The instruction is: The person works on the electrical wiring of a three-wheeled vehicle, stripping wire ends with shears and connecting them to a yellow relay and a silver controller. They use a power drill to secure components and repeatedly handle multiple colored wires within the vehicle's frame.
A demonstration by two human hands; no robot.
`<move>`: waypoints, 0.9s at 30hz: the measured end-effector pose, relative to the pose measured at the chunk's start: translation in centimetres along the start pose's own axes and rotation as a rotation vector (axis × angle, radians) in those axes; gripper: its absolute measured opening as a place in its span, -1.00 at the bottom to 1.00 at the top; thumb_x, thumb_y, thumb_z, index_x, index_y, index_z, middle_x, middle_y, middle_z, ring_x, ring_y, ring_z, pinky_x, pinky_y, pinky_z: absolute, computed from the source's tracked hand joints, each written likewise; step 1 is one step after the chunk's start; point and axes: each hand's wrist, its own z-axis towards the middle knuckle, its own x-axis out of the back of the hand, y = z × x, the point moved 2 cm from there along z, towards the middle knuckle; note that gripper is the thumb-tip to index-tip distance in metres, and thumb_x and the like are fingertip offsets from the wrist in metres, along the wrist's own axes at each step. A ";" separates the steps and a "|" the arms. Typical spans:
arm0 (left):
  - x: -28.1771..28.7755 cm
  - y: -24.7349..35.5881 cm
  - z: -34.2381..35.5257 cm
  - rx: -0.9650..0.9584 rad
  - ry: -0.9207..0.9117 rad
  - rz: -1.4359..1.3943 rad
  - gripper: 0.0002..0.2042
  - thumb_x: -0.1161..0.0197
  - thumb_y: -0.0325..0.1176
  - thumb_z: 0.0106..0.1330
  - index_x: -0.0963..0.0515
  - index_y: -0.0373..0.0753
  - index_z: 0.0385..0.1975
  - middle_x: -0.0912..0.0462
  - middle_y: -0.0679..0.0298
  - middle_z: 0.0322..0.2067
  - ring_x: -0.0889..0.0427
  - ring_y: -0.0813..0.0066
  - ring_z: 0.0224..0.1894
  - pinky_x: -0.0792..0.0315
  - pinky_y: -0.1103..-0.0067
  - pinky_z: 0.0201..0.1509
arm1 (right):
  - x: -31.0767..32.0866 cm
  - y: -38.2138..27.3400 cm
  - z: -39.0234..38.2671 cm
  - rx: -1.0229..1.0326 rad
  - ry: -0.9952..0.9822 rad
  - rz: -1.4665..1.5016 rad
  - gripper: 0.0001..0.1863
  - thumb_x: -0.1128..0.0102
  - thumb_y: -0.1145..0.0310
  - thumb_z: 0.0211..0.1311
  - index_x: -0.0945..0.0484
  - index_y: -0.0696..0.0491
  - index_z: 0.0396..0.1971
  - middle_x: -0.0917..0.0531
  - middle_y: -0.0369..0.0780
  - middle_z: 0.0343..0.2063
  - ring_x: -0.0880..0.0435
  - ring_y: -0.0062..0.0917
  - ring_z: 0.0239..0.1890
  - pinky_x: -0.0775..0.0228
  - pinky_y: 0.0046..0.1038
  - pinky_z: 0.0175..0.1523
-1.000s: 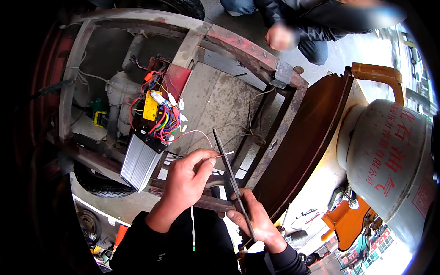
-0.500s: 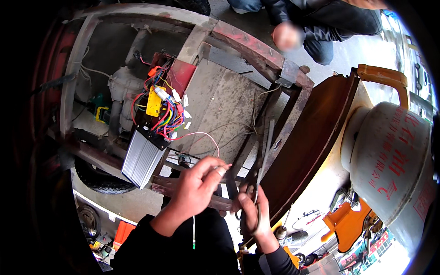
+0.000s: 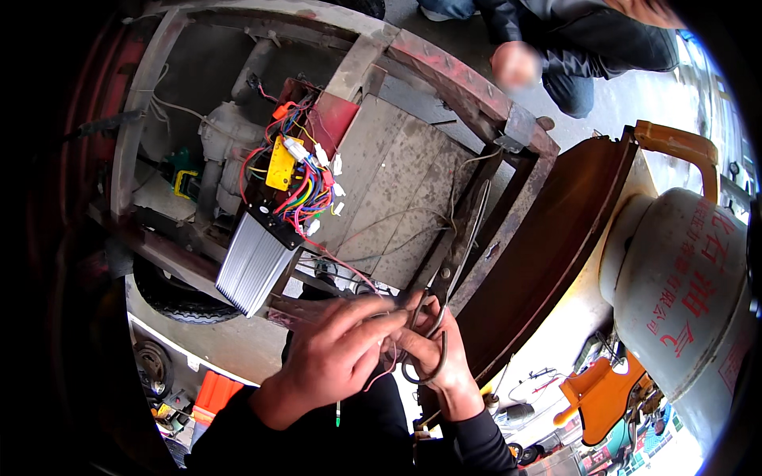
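Note:
My left hand and my right hand meet low in the middle, fingertips close together. Large dark metal scissors are in my right hand, handle loops around the fingers, the long narrow blades pointing up and away. A thin pink wire runs from the colourful wire bundle to my left fingers, which are closed on it. Its loose end curls below them. The exact pinch point is partly hidden by the fingers. The bundle comes out of a silver finned controller box left of my hands.
A rusty vehicle frame surrounds a grey floor panel. A brown panel and a grey gas cylinder stand on the right. Another person's hand is at the top. A tyre lies lower left.
My left hand has brought the wire rightward to my right hand, and its loose end now hangs below the fingers. The scissors have turned in my right hand, showing their loops.

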 end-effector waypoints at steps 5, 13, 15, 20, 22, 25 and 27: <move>-0.5 -0.5 2.0 -0.231 -0.328 0.289 -0.80 -0.21 -0.35 0.11 -0.57 -0.23 -0.27 -0.51 0.29 -0.38 -0.53 0.39 -0.26 -0.50 0.47 -0.27 | 2.8 -2.0 -3.8 -0.104 -0.018 -0.217 -0.68 -0.20 0.71 0.18 -0.33 0.20 -0.11 -0.59 -0.15 -0.33 -0.67 -0.45 -0.38 -0.56 -0.44 -0.23; 0.5 2.5 2.3 0.024 -0.157 0.107 -0.76 -0.34 -0.59 0.11 -0.57 -0.35 -0.19 -0.56 0.16 -0.34 -0.59 0.20 -0.32 -0.51 0.40 -0.25 | 9.2 -6.4 -7.3 0.055 0.338 -0.506 -0.68 -0.16 0.75 0.16 -0.40 0.18 -0.10 -0.56 -0.26 -0.44 -0.65 -0.57 -0.40 -0.59 -0.48 -0.17; 0.2 3.1 2.2 0.045 -0.240 0.060 -0.73 -0.36 -0.58 0.09 -0.58 -0.35 -0.19 -0.55 0.16 -0.34 -0.60 0.19 -0.32 -0.52 0.41 -0.25 | 9.1 -6.3 -6.2 0.099 0.397 -0.476 -0.70 -0.24 0.67 0.21 -0.42 0.17 -0.09 -0.60 -0.26 -0.41 -0.64 -0.64 -0.37 -0.56 -0.56 -0.15; 0.4 3.7 2.9 0.038 -0.219 -0.122 -0.75 -0.42 -0.50 0.12 -0.62 -0.33 -0.19 -0.66 0.11 -0.28 -0.67 0.19 -0.27 -0.56 0.43 -0.21 | 7.8 -5.3 -4.3 0.248 0.520 -0.535 -0.61 -0.33 0.48 0.24 -0.45 0.15 0.04 -0.61 -0.32 -0.33 -0.59 -0.68 -0.30 -0.48 -0.62 -0.14; 0.7 3.5 3.2 0.096 -0.249 -0.161 -0.79 -0.43 -0.48 0.14 -0.63 -0.34 -0.23 -0.69 0.08 -0.29 -0.69 0.19 -0.28 -0.57 0.42 -0.22 | 7.3 -4.5 -5.0 0.221 0.480 -0.497 -0.60 -0.35 0.43 0.23 -0.44 0.14 0.02 -0.57 -0.34 -0.39 -0.56 -0.70 -0.29 -0.45 -0.61 -0.17; 1.3 2.5 3.8 0.218 -0.116 -0.279 -0.87 -0.39 -0.45 0.23 -0.66 -0.38 -0.32 -0.69 0.15 -0.48 -0.68 0.38 -0.43 -0.52 0.53 -0.32 | 6.5 -3.1 -6.5 0.123 0.385 -0.430 -0.68 -0.30 0.36 0.24 -0.43 0.10 -0.07 -0.52 -0.37 -0.39 -0.48 -0.71 -0.33 -0.38 -0.62 -0.18; 1.5 0.7 3.7 0.524 -0.054 -0.296 -0.84 -0.29 -0.41 0.35 -0.65 -0.43 -0.28 -0.62 0.32 -0.53 -0.43 0.76 -0.50 -0.29 0.71 -0.46 | 5.7 -2.6 -7.2 0.070 0.330 -0.534 -0.68 -0.30 0.36 0.22 -0.43 0.09 -0.09 -0.50 -0.36 -0.41 -0.43 -0.70 -0.36 -0.36 -0.58 -0.20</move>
